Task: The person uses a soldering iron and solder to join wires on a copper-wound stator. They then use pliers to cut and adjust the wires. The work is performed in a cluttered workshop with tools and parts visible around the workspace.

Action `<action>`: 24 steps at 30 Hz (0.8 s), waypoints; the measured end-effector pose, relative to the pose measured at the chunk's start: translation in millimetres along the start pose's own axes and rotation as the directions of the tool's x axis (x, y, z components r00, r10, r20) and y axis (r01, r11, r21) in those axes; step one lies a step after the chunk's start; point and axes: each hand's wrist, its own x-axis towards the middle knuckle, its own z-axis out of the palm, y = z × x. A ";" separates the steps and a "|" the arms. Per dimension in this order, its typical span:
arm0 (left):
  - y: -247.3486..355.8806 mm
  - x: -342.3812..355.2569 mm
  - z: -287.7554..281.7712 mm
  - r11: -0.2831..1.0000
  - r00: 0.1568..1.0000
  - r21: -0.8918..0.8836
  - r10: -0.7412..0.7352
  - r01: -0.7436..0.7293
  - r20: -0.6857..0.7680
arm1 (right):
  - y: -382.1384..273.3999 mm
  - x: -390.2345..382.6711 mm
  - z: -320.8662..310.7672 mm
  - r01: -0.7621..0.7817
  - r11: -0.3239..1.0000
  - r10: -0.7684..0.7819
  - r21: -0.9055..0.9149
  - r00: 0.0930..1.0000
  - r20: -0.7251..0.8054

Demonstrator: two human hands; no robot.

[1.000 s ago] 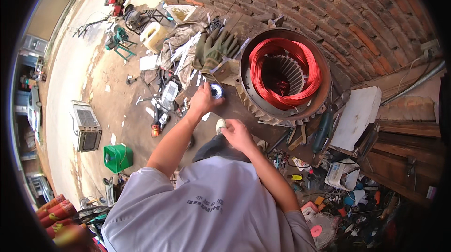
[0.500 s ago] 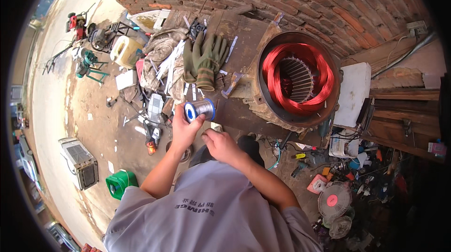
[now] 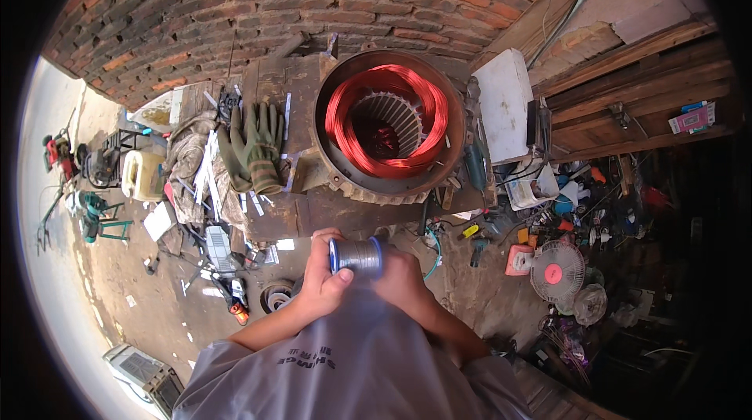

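Note:
My left hand [image 3: 323, 279] is closed around a spool of silvery solder wire [image 3: 356, 258] with blue end flanges, the thumb lying on its near side. Right up against the spool's other flange is my right hand [image 3: 399, 283], blurred, its fingers mostly hidden; whether it grips the spool I cannot tell. Both hands are in front of my chest, just short of the bench edge. Beyond them on the bench stands a round motor stator [image 3: 319, 134] in a rusty housing, with a thick ring of red copper windings [image 3: 348, 138] around its slotted core.
Green work gloves [image 3: 257, 150], white strips [image 3: 205, 177] and crumpled cloth [image 3: 188, 146] lie on the bench's left. A brick wall [image 3: 274, 5] rises behind. At right are a white board [image 3: 505, 107], a fan [image 3: 558, 271] and floor clutter. A yellowish jug [image 3: 143, 176] stands left.
My view has swung right, so the stator is now nearer the middle. The right hand has come from apart to against the spool. My left hand keeps holding the spool.

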 end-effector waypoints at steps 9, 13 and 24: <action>16.5 43.2 23.9 0.958 0.683 0.235 -0.283 0.165 0.674 | -46.1 -42.9 -109.2 0.198 0.966 -0.176 -0.165 0.975 0.139; 6.3 39.1 47.9 0.792 0.561 -0.253 -0.133 0.556 0.817 | 26.8 -42.9 -123.6 -0.135 0.946 0.169 0.296 0.981 -0.095; 26.3 100.4 139.1 0.952 0.799 0.288 -0.254 0.106 0.546 | 44.8 -58.8 -149.2 0.007 1.000 -0.004 0.011 0.973 -0.230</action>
